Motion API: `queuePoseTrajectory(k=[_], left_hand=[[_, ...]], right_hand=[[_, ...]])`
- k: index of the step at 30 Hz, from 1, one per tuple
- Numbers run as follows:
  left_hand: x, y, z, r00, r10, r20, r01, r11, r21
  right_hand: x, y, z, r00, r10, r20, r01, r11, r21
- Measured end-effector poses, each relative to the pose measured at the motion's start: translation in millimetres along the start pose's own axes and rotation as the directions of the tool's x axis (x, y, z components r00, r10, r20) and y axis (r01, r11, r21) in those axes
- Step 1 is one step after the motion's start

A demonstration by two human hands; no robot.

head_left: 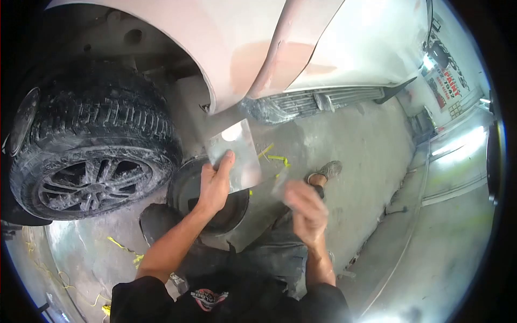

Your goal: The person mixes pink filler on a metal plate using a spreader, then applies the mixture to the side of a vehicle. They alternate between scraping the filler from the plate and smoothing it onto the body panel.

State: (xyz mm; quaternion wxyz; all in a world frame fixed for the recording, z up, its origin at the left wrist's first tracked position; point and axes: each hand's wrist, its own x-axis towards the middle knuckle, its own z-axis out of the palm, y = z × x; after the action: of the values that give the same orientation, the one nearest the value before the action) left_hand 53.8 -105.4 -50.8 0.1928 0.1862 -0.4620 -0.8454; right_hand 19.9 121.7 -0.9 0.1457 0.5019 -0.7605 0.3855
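Observation:
My left hand (pixel 216 185) is closed on a flat, shiny rectangular plate (pixel 245 161), thumb on its upper face and fingers hidden beneath. The plate is tilted, and light glares off its far end. To its right, my right hand (pixel 306 207) is curled and smeared by motion. A thin greyish blur (pixel 280 185) shows at its fingertips; I cannot make out what it is. Beyond both hands stands a car's pale fender (pixel 237 32) with pinkish patches along its lower edge.
A dusty wheel (pixel 97 183) stands at the left, beside the wheel arch. A black round tub or tyre (pixel 180 188) lies under my left hand. A ribbed side step (pixel 323 102) runs below the door. Yellow tape scraps (pixel 277 158) litter the floor.

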Motion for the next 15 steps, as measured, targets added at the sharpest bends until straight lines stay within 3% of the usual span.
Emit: queuePoseTrajectory(k=[2, 3, 4, 6, 9, 11, 12, 13, 15], left_hand=[[-9.7, -3.4, 4.8, 0.989, -0.120, 0.092, 0.135, 0.975, -0.179], [-11.1, 1.3, 11.1, 0.970, -0.177, 0.169, 0.220, 0.934, -0.280], [-10.6, 3.9, 12.7, 0.943, -0.222, 0.247, 0.304, 0.876, -0.374], [-5.8, 0.6, 6.2, 0.946, -0.163, 0.279, 0.273, 0.865, -0.420], [-7.8, 11.5, 1.5, 0.973, -0.076, 0.217, 0.147, 0.932, -0.332], [-6.7, 21.8, -2.7, 0.966, -0.062, 0.252, 0.168, 0.888, -0.427], [-4.6, 28.9, -4.3, 0.960, -0.052, 0.274, 0.181, 0.865, -0.469], [-4.9, 39.9, -6.8, 0.937, -0.185, 0.295, 0.311, 0.828, -0.467], [8.4, 16.0, -24.1, 0.706, -0.045, 0.706, 0.596, 0.575, -0.560]], right_hand=[[20.6, -23.6, 17.3, 0.927, 0.136, -0.348, -0.036, 0.960, 0.279], [23.2, -19.5, 20.9, 0.964, 0.005, -0.267, 0.054, 0.976, 0.212], [23.7, -18.7, 25.4, 0.983, -0.031, -0.179, 0.053, 0.992, 0.119], [26.7, -17.8, 35.6, 0.996, -0.087, 0.023, 0.089, 0.994, -0.060], [21.8, 6.7, 25.0, 0.979, 0.080, 0.186, -0.014, 0.943, -0.331], [16.0, 18.8, 17.1, 0.934, 0.163, 0.317, 0.021, 0.862, -0.506], [6.1, 24.2, 15.7, 0.945, 0.208, 0.252, -0.091, 0.909, -0.407], [-6.7, 30.4, 14.8, 0.945, 0.258, 0.198, -0.195, 0.937, -0.291], [-15.8, 31.1, 13.8, 0.922, 0.384, 0.042, -0.382, 0.923, -0.043]])
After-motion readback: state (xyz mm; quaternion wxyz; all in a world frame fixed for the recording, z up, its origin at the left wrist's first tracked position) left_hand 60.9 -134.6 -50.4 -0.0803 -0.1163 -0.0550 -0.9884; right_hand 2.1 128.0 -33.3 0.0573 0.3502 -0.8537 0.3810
